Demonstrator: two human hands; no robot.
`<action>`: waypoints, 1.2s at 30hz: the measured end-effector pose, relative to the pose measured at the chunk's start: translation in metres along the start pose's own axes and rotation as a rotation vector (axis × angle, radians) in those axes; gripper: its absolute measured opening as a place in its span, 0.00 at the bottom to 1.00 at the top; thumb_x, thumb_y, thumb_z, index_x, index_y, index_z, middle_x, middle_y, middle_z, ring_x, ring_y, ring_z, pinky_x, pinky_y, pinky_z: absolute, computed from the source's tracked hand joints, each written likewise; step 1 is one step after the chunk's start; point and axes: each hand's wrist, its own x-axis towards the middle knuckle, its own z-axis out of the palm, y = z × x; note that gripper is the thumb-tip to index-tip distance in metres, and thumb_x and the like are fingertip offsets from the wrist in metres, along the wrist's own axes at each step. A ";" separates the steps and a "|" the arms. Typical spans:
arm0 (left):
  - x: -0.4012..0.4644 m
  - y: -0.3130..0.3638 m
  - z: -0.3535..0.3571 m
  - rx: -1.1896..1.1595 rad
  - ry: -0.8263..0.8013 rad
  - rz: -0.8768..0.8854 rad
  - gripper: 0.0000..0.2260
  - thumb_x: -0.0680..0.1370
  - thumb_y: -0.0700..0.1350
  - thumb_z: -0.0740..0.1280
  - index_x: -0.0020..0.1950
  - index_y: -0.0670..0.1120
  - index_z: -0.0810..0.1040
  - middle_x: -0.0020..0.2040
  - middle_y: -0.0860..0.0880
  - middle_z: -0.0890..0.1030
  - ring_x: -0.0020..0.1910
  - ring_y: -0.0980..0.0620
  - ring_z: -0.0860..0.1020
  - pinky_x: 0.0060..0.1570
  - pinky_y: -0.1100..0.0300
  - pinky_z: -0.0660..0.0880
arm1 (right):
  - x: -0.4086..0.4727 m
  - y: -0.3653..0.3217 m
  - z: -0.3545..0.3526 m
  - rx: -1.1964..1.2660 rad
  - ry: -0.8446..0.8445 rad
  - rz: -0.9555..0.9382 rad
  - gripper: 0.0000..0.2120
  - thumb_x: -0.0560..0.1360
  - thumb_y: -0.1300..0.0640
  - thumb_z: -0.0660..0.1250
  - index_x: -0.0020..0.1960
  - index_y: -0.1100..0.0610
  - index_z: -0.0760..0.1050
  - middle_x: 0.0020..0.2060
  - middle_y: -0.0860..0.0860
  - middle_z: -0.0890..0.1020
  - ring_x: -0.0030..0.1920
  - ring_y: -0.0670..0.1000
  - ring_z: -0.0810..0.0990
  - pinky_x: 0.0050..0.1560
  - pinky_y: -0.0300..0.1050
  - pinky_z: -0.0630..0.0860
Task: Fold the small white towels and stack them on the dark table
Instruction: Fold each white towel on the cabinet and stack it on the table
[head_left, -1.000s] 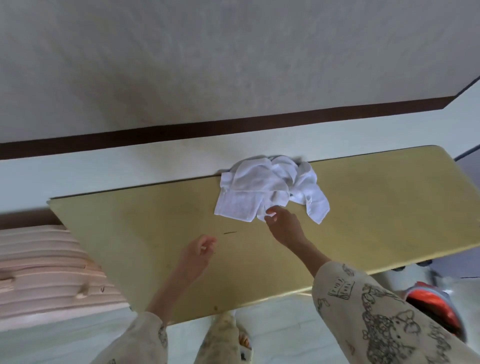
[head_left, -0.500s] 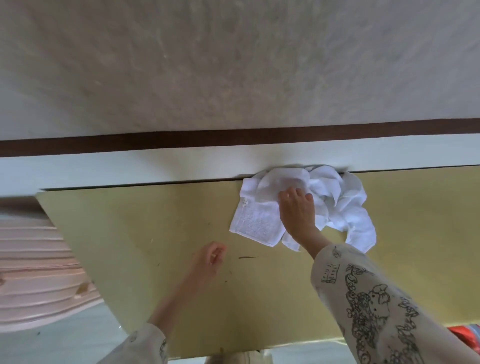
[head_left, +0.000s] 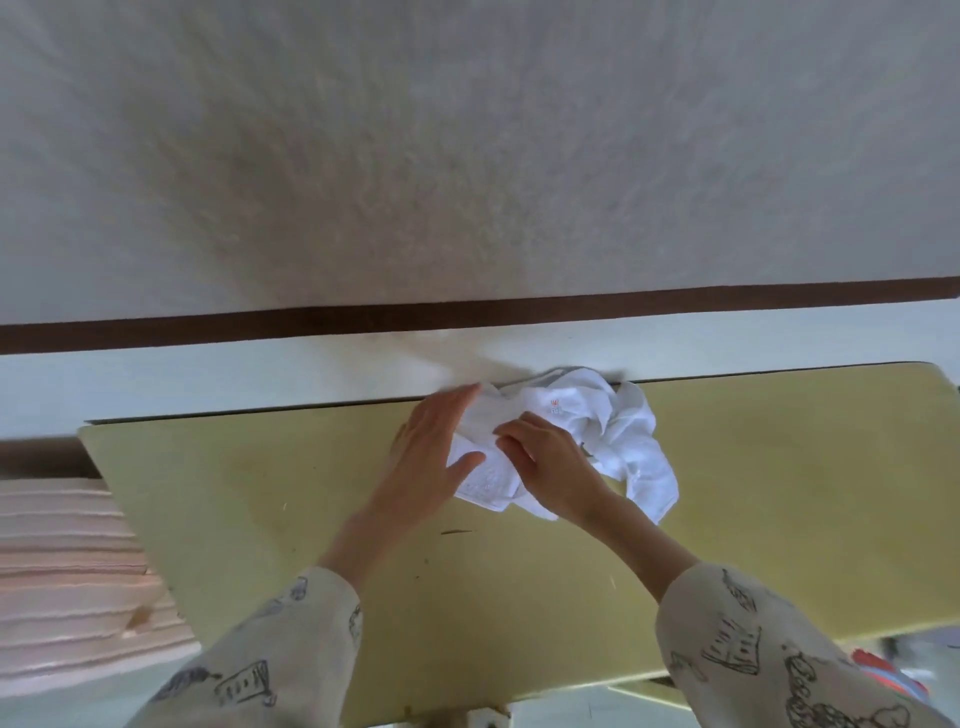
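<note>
A crumpled heap of small white towels lies at the far edge of a yellow-green table, against the wall. One towel in the heap shows a small orange label. My left hand lies spread on the left part of the heap, thumb on top of a towel and fingers at its far corner. My right hand pinches the cloth in the middle of the heap. Both sleeves are cream with black drawings.
A pale textured wall with a dark brown band rises just behind the table. A stack of pinkish slats sits at the left, below table height. Something red lies on the floor at the lower right.
My left hand has come up from the bare table onto the left side of the towel heap. My right hand has shifted slightly and now pinches the cloth.
</note>
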 end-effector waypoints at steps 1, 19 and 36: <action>-0.004 0.009 -0.005 0.005 -0.008 -0.016 0.22 0.75 0.46 0.67 0.69 0.51 0.67 0.66 0.53 0.72 0.64 0.55 0.69 0.64 0.59 0.65 | -0.007 -0.007 -0.006 0.037 -0.002 0.006 0.12 0.80 0.60 0.58 0.56 0.62 0.78 0.49 0.54 0.80 0.47 0.51 0.78 0.44 0.31 0.65; -0.132 0.036 -0.101 -0.121 0.286 -0.236 0.04 0.74 0.41 0.68 0.45 0.43 0.82 0.36 0.52 0.79 0.37 0.53 0.75 0.37 0.67 0.68 | -0.110 -0.022 -0.016 -0.027 0.021 0.159 0.17 0.80 0.57 0.57 0.32 0.51 0.64 0.28 0.45 0.70 0.32 0.46 0.69 0.31 0.37 0.60; -0.187 -0.022 -0.095 0.007 0.218 -0.265 0.06 0.75 0.41 0.68 0.49 0.44 0.83 0.41 0.48 0.83 0.37 0.54 0.77 0.38 0.64 0.67 | -0.135 -0.039 0.010 0.019 0.119 0.180 0.10 0.78 0.57 0.63 0.55 0.56 0.81 0.50 0.50 0.82 0.51 0.50 0.79 0.51 0.40 0.71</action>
